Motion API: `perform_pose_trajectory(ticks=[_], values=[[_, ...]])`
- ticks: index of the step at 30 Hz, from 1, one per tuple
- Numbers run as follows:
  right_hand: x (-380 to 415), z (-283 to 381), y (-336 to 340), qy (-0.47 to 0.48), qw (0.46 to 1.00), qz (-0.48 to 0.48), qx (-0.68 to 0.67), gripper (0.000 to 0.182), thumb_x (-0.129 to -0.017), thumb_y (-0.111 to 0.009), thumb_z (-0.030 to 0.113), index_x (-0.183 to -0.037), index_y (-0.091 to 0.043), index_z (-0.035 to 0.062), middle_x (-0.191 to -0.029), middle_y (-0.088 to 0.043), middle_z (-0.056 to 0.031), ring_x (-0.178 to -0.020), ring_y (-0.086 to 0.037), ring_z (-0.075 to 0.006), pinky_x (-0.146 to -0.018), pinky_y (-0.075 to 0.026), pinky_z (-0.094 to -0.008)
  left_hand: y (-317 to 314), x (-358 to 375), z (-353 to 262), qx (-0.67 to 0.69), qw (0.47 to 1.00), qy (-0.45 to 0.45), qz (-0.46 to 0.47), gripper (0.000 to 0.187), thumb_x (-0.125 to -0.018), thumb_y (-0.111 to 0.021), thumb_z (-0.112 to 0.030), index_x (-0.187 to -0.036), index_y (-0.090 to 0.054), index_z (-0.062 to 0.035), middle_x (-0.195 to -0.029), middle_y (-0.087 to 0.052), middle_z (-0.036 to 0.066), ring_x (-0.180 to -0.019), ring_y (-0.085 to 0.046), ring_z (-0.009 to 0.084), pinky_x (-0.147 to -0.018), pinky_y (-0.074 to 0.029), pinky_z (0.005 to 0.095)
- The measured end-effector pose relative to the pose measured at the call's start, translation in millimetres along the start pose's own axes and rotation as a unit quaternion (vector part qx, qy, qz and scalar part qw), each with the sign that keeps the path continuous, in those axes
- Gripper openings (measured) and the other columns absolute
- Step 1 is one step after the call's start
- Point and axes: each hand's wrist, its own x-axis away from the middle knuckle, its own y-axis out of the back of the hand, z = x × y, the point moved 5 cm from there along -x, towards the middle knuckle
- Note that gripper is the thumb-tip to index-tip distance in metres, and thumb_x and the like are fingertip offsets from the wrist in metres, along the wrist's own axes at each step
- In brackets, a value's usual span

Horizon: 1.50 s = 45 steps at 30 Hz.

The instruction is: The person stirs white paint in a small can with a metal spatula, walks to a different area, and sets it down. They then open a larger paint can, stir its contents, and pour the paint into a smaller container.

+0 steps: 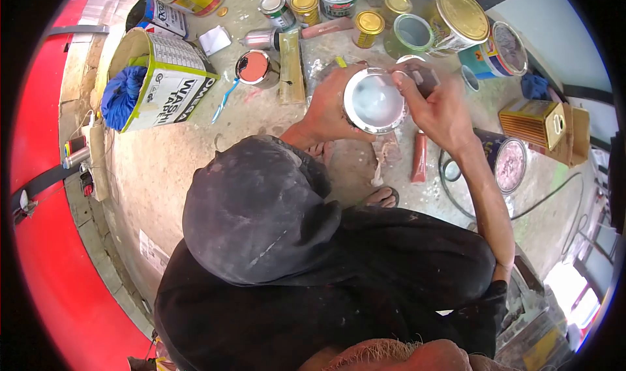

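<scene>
My left hand (329, 103) is wrapped around the side of a round open can (375, 99), tilted so its whitish inside faces me. My right hand (447, 113) is at the can's right rim, its fingers closed on a flat, greyish, see-through piece (427, 77) whose kind I cannot make out. The right thumb lies right at the rim. Below the hands, a red tube (419, 157) lies on the concrete floor (176, 169). Left of my left hand are a flat wooden strip (292, 71) and a can with salmon-pink contents (254, 67).
Several paint cans stand at the back, among them a large gold-lidded one (462, 12). At left is a big square tin (173, 77) with blue cloth in it. A can with pinkish contents (510, 165) and a black hose (548, 195) are at right. A red panel (49, 240) borders the left.
</scene>
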Motion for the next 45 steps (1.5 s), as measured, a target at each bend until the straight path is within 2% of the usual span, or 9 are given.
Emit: perform_pose_trajectory(ticks=[3, 7, 10, 14, 18, 22, 26, 30, 45], values=[[7.5, 12.0, -10.2, 0.190, 0.981, -0.041, 0.018, 0.038, -0.100, -0.073, 0.035, -0.088, -0.075, -0.0019, -0.054, -0.057, -0.0136, -0.045, -0.052, -0.0157, -0.046, -0.042, -0.0375, -1.9, -2.8, 0.0, 0.004, 1.000, -0.005, 0.005, 0.116, -0.049, -0.105, -0.041, -0.147, -0.054, -0.0041, -0.137, -0.064, 0.015, -0.123, -0.062, 0.0355, -0.106, -0.048, 0.0457], [-1.9, -16.8, -1.9, -0.077, 0.995, 0.013, -0.055, 0.028, -0.098, -0.070, 0.025, -0.095, -0.075, -0.0018, -0.070, -0.068, -0.0207, -0.062, -0.069, -0.0365, -0.061, -0.053, -0.0470, 0.1, -0.8, 0.3, 0.017, 1.000, 0.008, 0.002, 0.115, -0.049, -0.105, -0.039, -0.146, -0.054, -0.0040, -0.135, -0.065, 0.014, -0.121, -0.063, 0.0351, -0.105, -0.049, 0.0456], [6.0, 9.9, -5.3, 0.190, 0.978, -0.074, 0.052, 0.035, -0.098, -0.074, 0.033, -0.093, -0.076, -0.0018, -0.057, -0.060, -0.0151, -0.047, -0.055, -0.0199, -0.049, -0.043, -0.0385, 0.5, -5.9, -3.0, -0.008, 1.000, -0.008, -0.001, 0.113, -0.049, -0.105, -0.037, -0.145, -0.055, -0.0043, -0.134, -0.065, 0.014, -0.121, -0.063, 0.0350, -0.104, -0.049, 0.0456], [2.5, -3.0, -1.7, -0.092, 0.993, 0.055, -0.053, 0.028, -0.096, -0.070, 0.025, -0.101, -0.075, -0.0021, -0.073, -0.068, -0.0232, -0.066, -0.068, -0.0398, -0.063, -0.053, -0.0472, 2.5, -4.8, -3.3, -0.003, 1.000, -0.008, -0.005, 0.112, -0.049, -0.105, -0.035, -0.145, -0.055, -0.0044, -0.135, -0.065, 0.014, -0.122, -0.062, 0.0340, -0.105, -0.049, 0.0452], [5.6, 8.5, -11.5, 0.163, 0.987, -0.012, 0.006, 0.033, -0.096, -0.075, 0.030, -0.098, -0.075, -0.0028, -0.063, -0.063, -0.0193, -0.048, -0.056, -0.0269, -0.049, -0.043, -0.0396, 1.5, -5.4, -2.2, -0.011, 1.000, 0.014, 0.009, 0.114, -0.047, -0.106, -0.033, -0.145, -0.055, -0.0033, -0.138, -0.063, 0.015, -0.127, -0.062, 0.0320, -0.109, -0.048, 0.0442], [-4.5, -11.1, 0.2, -0.064, 0.996, 0.006, -0.065, 0.027, -0.097, -0.071, 0.025, -0.097, -0.075, -0.0015, -0.071, -0.065, -0.0244, -0.064, -0.065, -0.0422, -0.061, -0.050, -0.0471, 2.6, -2.6, -2.4, 0.003, 1.000, -0.006, -0.013, 0.111, -0.049, -0.105, -0.035, -0.144, -0.056, -0.0055, -0.131, -0.066, 0.014, -0.116, -0.064, 0.0346, -0.101, -0.051, 0.0454], [7.2, 16.2, -10.1, 0.154, 0.987, 0.038, 0.020, 0.030, -0.097, -0.073, 0.027, -0.098, -0.074, -0.0022, -0.064, -0.062, -0.0206, -0.052, -0.060, -0.0328, -0.052, -0.045, -0.0423, 0.0, -6.8, -2.5, -0.011, 1.000, -0.015, -0.008, 0.111, -0.049, -0.104, -0.036, -0.145, -0.056, -0.0064, -0.131, -0.066, 0.014, -0.115, -0.064, 0.0346, -0.101, -0.051, 0.0455], [-2.2, 1.1, 6.6, -0.017, 0.998, -0.014, -0.061, 0.028, -0.098, -0.071, 0.025, -0.100, -0.074, -0.0028, -0.071, -0.065, -0.0246, -0.063, -0.067, -0.0394, -0.060, -0.051, -0.0457, 2.3, -5.9, -3.9, -0.014, 1.000, -0.009, -0.005, 0.108, -0.049, -0.104, -0.034, -0.143, -0.057, -0.0064, -0.131, -0.066, 0.013, -0.116, -0.064, 0.0343, -0.101, -0.050, 0.0454], [-8.0, -10.4, -1.5, 0.041, 0.994, -0.044, -0.088, 0.030, -0.096, -0.075, 0.028, -0.100, -0.075, -0.0013, -0.057, -0.058, -0.0178, -0.046, -0.056, -0.0227, -0.049, -0.043, -0.0388, 5.4, -3.6, 4.4, -0.013, 1.000, 0.028, 0.005, 0.116, -0.047, -0.107, -0.036, -0.145, -0.055, -0.0026, -0.138, -0.063, 0.014, -0.127, -0.062, 0.0299, -0.109, -0.048, 0.0425]])
